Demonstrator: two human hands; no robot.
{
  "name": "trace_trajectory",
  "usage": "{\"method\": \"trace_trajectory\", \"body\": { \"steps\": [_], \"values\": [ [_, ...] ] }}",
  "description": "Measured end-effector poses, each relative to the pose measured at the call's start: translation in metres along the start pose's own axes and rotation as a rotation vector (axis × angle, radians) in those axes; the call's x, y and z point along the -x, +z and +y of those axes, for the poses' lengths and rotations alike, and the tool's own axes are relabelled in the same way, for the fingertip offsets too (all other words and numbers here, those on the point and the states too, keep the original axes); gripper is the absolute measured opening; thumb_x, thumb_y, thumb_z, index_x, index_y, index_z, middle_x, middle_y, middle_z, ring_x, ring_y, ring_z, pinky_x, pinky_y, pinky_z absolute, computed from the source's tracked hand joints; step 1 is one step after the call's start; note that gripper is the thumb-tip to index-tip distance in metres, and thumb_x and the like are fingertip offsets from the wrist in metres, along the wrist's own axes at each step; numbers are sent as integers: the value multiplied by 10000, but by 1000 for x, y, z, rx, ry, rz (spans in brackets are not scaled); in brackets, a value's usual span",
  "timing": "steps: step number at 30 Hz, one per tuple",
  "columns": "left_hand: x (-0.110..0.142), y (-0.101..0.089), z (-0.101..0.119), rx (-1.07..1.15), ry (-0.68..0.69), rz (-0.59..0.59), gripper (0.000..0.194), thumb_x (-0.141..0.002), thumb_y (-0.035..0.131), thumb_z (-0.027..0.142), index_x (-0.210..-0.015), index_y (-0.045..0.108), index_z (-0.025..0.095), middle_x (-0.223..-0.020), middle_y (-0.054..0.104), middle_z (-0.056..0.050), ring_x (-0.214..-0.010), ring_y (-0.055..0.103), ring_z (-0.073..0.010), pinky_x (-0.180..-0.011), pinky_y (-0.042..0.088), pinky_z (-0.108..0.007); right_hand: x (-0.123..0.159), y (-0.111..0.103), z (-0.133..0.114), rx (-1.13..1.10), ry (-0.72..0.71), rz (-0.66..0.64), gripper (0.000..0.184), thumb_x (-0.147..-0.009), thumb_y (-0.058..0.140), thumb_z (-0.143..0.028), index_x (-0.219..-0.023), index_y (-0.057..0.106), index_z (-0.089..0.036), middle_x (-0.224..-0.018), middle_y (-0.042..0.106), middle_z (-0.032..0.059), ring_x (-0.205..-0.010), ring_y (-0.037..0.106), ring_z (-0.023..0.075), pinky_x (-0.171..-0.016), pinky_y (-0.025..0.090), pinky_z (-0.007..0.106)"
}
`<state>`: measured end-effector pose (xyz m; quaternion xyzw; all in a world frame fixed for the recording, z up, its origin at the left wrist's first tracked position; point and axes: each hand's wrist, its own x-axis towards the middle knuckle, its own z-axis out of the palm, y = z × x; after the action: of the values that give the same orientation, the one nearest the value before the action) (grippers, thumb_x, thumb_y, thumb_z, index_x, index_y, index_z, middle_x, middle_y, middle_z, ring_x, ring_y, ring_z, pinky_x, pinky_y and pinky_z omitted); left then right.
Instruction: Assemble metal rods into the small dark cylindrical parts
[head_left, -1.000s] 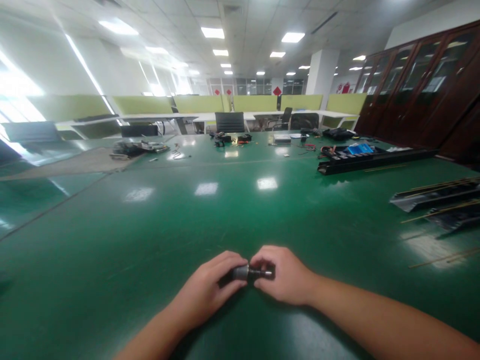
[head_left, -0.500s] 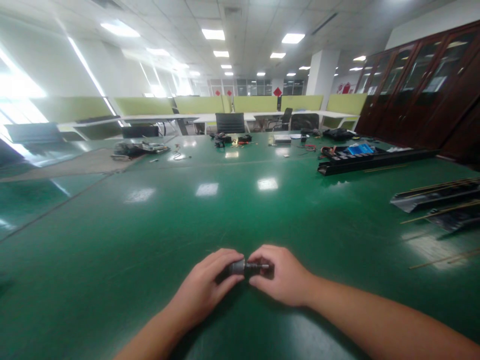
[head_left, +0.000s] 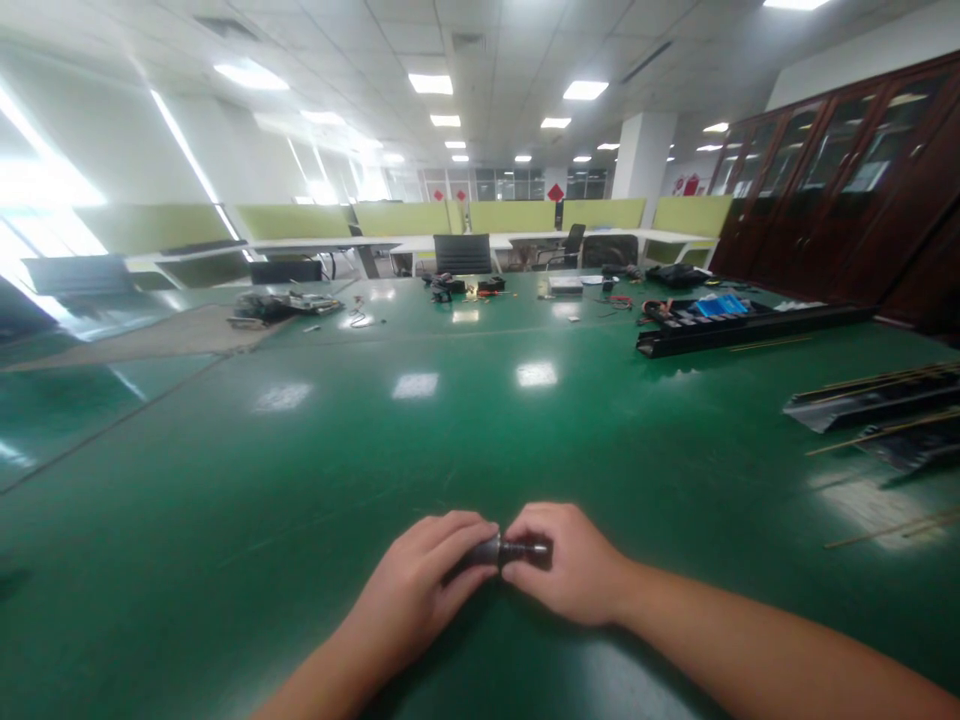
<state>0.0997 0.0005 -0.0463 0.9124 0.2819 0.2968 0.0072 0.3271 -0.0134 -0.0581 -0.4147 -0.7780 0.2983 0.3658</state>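
Low in the head view, a dark metal cylinder (head_left: 487, 552) with a narrower stepped shaft (head_left: 529, 550) lies sideways between my hands. My left hand (head_left: 424, 580) is closed round the thick grey end, thumb below and fingers above, hiding most of it. Thumb and fingers of my right hand (head_left: 581, 570) pinch the dark section beside the cylinder's rim, and the shaft points into that palm. The two sets of fingertips almost meet. What kind of part it is, I cannot make out.
Both hands are over a glossy green tabletop (head_left: 337, 440). Black metal channels (head_left: 862, 405) with thin brass-coloured rods lie at right. Farther back are a long black channel (head_left: 765, 325), a blue packet (head_left: 721, 305), a white box (head_left: 565, 285) and a heap of parts (head_left: 281, 305).
My hands and the part sit slightly lower and farther right in view, and the background has shifted down too. The right fingertips are nearer the left ones, and the shaft shows more clearly.
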Motion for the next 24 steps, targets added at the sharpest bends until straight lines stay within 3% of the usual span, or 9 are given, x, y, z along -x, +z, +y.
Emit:
{"method": "trace_trajectory", "body": {
  "steps": [11,24],
  "values": [
    [0,1,6,143,-105,-54,261,-936,593,230,-1197,611,229,-1115,674,-63,-991,663,-160,-866,569,-250,-2,-1,0,-13,-7,-3,53,-816,698,-219,-830,719,-173,-762,653,7,-717,592,144,-670,417,250],
    [-1,-3,7,197,-142,-77,234,-934,587,223,-1164,628,220,-1093,686,-73,-988,666,-171,-862,576,-273,-2,-4,-2,-16,24,-2,59,-823,702,-212,-836,748,-177,-765,680,13,-709,601,146,-665,428,252]
  ]
}}
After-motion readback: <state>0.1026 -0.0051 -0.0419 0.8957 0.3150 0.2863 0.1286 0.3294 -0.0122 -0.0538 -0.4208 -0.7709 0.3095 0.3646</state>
